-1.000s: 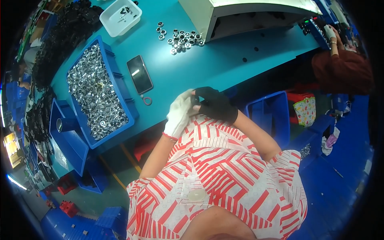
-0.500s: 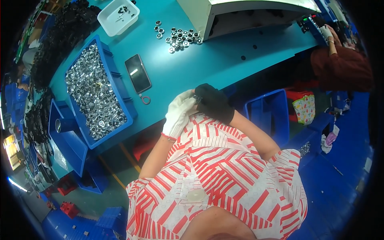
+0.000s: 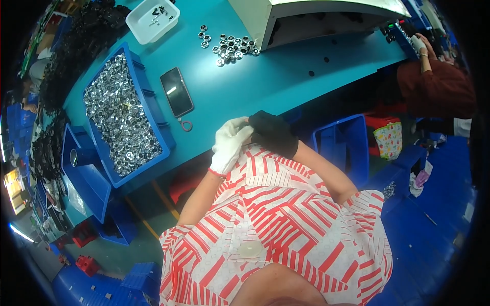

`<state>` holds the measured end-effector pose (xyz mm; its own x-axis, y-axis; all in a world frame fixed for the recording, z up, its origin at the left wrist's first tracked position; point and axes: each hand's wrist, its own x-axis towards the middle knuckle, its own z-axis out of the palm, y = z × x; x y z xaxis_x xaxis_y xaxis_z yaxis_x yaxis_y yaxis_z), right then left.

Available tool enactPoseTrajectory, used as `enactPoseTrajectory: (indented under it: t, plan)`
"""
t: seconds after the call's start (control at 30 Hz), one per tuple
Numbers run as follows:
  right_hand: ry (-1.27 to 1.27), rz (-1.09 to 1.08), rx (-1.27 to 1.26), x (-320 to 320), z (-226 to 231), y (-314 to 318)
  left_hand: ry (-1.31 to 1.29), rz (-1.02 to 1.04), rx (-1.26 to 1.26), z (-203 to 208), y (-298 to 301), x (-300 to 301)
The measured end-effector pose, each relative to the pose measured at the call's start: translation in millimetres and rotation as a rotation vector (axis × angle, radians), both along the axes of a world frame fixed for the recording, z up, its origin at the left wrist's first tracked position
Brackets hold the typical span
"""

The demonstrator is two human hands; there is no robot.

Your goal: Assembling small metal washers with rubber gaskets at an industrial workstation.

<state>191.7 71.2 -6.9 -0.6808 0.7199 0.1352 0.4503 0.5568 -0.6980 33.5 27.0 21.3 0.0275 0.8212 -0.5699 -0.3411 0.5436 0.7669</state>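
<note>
My left hand (image 3: 227, 146), in a white glove with a red cuff edge, meets my right hand (image 3: 274, 134), in a black glove, at the table's front edge before my chest. Both hands are closed with fingertips together. Whatever lies between them is covered by the gloves. Beyond them on the teal table (image 3: 224, 92) is a loose cluster of small shiny round metal parts (image 3: 235, 48). To the left, a blue bin (image 3: 166, 140) is heaped with many similar shiny parts (image 3: 122, 117).
A phone (image 3: 177, 92) with a ring strap (image 3: 187, 125) lies left of my hands. Farther off are a white tray (image 3: 133, 23) of small dark pieces and a cream metal housing (image 3: 250, 23). Blue crates (image 3: 342, 148) flank me. At far right, a person in brown (image 3: 434, 86) works.
A small dark, shiny piece that showed between my fingertips is now covered. My left fingers have curled a little and turned; both hands stay in nearly the same place.
</note>
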Motion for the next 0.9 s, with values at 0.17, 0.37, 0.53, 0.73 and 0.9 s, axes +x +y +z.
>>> enactPoseTrajectory:
  t: [0.17, 0.37, 0.53, 0.73, 0.9]
  plan:
    - [0.036, 0.019, 0.020, 3, -7, -2, 0.086, -0.068, -0.008, -5, 4, -3]
    - [-0.007, -0.155, -0.198, 4, 15, 1, -0.107, 0.047, 0.019, -1, 0, -2]
    - [-0.015, -0.049, -0.167, 11, 20, 6, -0.087, -0.088, -0.017, -1, 5, -12]
    - [-0.014, -0.007, -0.169, 9, 18, 9, -0.173, -0.086, 0.021, -6, 8, -19]
    - [0.033, -0.208, -0.168, -1, 23, 2, -0.194, 0.018, 0.053, -9, 4, -9]
